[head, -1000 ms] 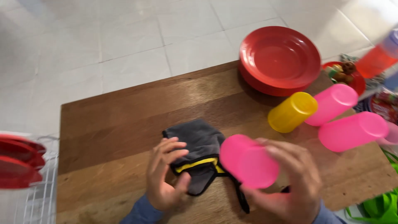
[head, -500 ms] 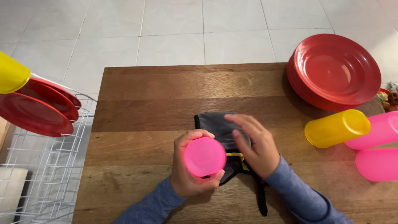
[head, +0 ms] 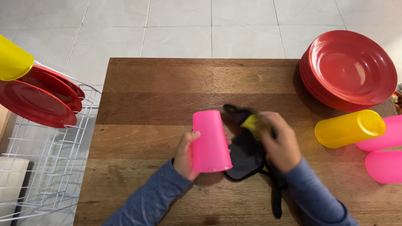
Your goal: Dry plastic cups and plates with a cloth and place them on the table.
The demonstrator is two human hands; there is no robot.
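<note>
While the left hand [head: 186,155] wraps its fingers around a pink plastic cup [head: 210,141], holding it above the wooden table [head: 159,88] with its closed base pointing away from the person, the right hand [head: 279,140] closes on a dark grey cloth [head: 244,157] with yellow trim, bunching its upper edge between thumb and fingers. The cloth hangs down from that grip just beside the cup, its lower part lying on the table. Off to the right, a stack of red plates [head: 349,69] sits at the table's far corner, with a yellow cup [head: 349,128] lying on its side next to more pink cups [head: 383,165]. On the left, a white wire rack [head: 50,167] holds red plates [head: 39,102] and another yellow cup [head: 12,62].
</note>
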